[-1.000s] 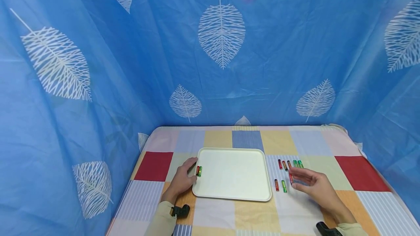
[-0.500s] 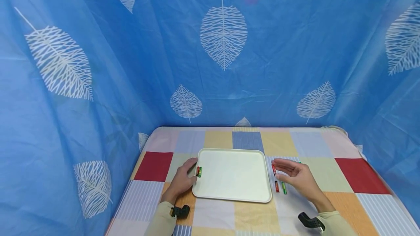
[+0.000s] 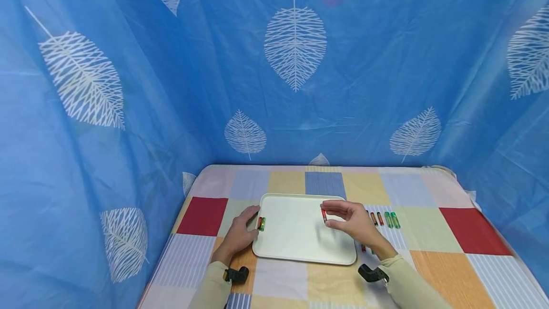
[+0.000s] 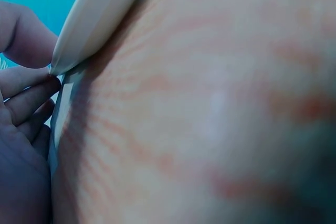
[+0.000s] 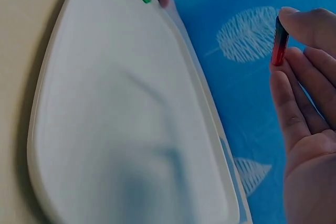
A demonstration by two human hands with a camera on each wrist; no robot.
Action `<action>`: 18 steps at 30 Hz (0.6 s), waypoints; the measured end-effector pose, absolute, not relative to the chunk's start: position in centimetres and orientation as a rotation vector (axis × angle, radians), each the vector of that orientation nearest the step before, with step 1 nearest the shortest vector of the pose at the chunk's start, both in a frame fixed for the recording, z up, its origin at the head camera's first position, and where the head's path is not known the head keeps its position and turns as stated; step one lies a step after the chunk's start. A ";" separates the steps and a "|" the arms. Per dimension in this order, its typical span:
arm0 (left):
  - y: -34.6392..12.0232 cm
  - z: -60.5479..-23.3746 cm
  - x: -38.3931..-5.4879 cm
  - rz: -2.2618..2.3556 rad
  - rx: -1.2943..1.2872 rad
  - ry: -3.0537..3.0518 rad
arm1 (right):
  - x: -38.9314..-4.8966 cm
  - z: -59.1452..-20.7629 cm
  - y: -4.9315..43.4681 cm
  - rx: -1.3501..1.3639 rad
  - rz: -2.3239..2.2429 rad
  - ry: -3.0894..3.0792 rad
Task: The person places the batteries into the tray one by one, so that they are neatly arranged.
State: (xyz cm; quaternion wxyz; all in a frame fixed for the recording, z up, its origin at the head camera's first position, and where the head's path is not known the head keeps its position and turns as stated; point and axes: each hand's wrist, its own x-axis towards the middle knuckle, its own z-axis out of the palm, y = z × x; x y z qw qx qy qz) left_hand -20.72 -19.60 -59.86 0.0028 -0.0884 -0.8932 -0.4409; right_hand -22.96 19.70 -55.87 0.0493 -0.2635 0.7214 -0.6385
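Note:
My right hand [image 3: 349,221] pinches a red-and-black battery [image 5: 280,43] between thumb and fingertips. It is above the right part of a white tray [image 3: 296,237], with the battery roughly upright. My left hand [image 3: 238,237] rests against the tray's left edge, thumb and fingers spread and touching the rim [image 4: 89,24]. Just inside that edge, a red battery [image 3: 259,223] and a green battery [image 3: 263,224] lie side by side. To the right of the tray, a pair of green batteries [image 3: 392,220] and red-and-black batteries [image 3: 377,218] lie on the cloth, others partly hidden behind my right hand and wrist.
A patchwork cloth [image 3: 330,283] covers the table. Blue curtains [image 3: 193,85] with white leaf prints enclose its back and sides. Each wrist wears a black camera mount, like the one on the right [image 3: 372,273].
My right hand has picked up a red battery from the cloth on the right and carried it left over the tray. My left hand has stayed at the tray's edge.

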 end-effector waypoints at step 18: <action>-19.9 -59.8 -20.9 -1.361 -0.318 -2.832 | -24.3 -57.0 10.3 -0.893 -1.826 2.132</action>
